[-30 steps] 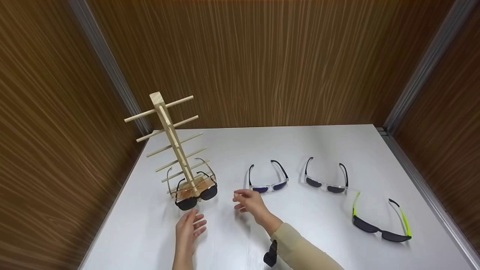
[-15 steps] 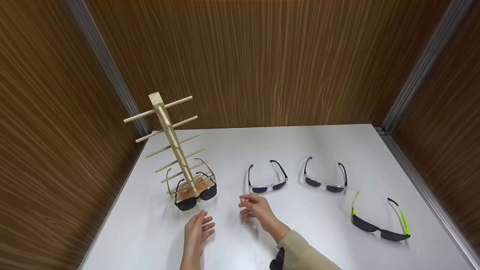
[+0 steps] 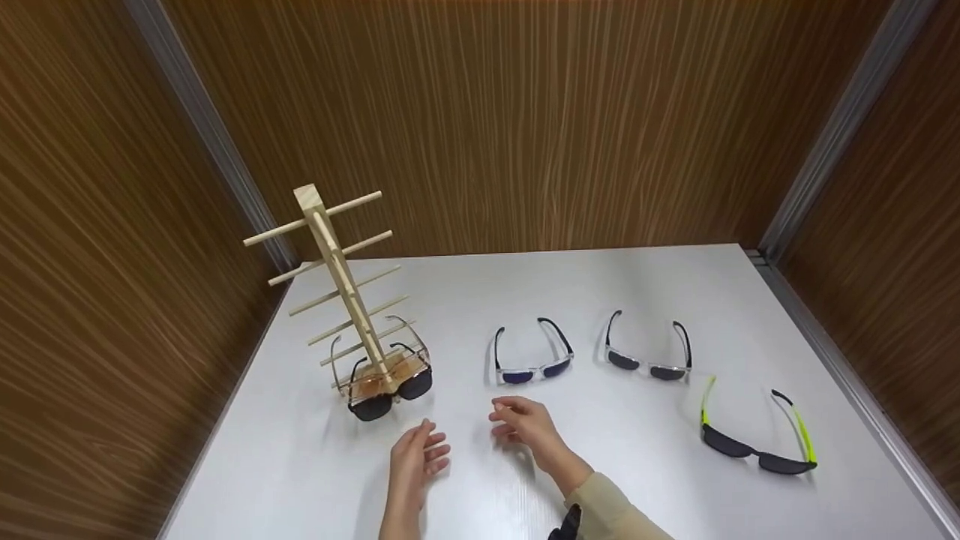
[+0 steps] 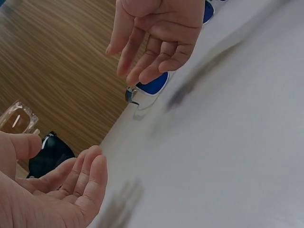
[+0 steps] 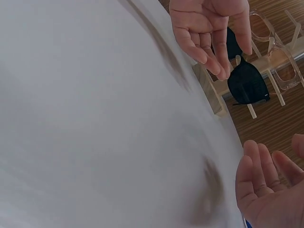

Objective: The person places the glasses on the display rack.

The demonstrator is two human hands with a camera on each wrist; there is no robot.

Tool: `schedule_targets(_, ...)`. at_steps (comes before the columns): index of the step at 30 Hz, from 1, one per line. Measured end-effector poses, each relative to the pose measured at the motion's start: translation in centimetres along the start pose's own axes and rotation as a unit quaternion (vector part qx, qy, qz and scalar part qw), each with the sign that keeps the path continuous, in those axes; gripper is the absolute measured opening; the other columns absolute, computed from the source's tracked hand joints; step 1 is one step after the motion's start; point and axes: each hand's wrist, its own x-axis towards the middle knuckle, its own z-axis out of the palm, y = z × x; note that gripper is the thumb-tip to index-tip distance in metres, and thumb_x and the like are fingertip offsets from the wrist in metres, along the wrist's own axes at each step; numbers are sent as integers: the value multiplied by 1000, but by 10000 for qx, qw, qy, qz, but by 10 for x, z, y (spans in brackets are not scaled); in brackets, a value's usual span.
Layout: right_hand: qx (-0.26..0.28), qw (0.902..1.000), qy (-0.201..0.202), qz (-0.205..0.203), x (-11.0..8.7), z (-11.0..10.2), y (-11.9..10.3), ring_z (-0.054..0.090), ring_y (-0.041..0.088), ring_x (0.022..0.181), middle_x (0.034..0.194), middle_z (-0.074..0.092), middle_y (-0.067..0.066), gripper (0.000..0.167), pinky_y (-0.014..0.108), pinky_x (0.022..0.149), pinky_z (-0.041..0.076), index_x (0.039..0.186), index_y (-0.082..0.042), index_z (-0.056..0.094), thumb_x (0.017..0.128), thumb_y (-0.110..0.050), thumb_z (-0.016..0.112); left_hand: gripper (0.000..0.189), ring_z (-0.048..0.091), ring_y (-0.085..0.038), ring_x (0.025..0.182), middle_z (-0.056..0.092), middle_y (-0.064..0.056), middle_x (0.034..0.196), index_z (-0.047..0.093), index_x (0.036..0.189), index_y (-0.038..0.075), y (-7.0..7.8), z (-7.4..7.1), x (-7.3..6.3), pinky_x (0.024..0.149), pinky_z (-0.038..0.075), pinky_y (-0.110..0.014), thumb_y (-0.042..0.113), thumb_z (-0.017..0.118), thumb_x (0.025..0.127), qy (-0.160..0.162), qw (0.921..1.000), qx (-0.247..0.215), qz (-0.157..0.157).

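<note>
My left hand hovers over the white table in front of the wooden glasses rack, its fingers loosely bent and holding nothing. Facing it, my right hand is also relaxed and holds nothing; it is nearest to the clear-framed sunglasses with blue lenses. Black sunglasses hang low on the rack. Behind them sits a clear-framed pair with orange-brown lenses. In the left wrist view both palms show, with a blue lens behind the right fingers.
Clear-framed sunglasses with dark lenses lie right of the blue-lensed pair. Farther right and closer are black sunglasses with neon-yellow temples. The rack's upper pegs carry no glasses. Wood-grain panels enclose the table at back and sides.
Both hands have drifted right and slightly toward me, the left one moving away from the black sunglasses on the rack. The glasses stay where they were; the view shifts slightly.
</note>
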Motion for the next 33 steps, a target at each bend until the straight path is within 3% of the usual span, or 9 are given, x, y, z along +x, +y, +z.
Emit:
schedule_targets(6, 430, 9988, 149, 155, 1, -14, 13, 66, 22, 74, 91, 66, 10, 41, 33, 66, 53, 122, 9, 52, 90, -15, 61, 46, 64, -22, 85, 63, -17, 106, 49, 122, -2, -5, 11, 3, 72, 54, -35, 36, 52, 95, -57, 9999, 85, -96)
schedule_targets(18, 968, 9930, 661, 147, -3, -45, 16, 65, 20, 72, 94, 66, 15, 47, 28, 58, 51, 124, 12, 47, 91, -18, 61, 43, 62, -20, 83, 62, -14, 101, 51, 119, -2, -13, 30, 6, 70, 53, -33, 33, 55, 94, -288, 9996, -35, 28)
schedule_targets(33, 1297, 9819, 1348, 288, 3, -81, 11, 65, 26, 78, 100, 64, 18, 42, 34, 64, 54, 124, 8, 48, 91, -16, 59, 41, 57, -17, 74, 62, -12, 91, 51, 113, -7, -23, 64, 13, 64, 50, -28, 28, 56, 93, -662, 9949, -132, 755)
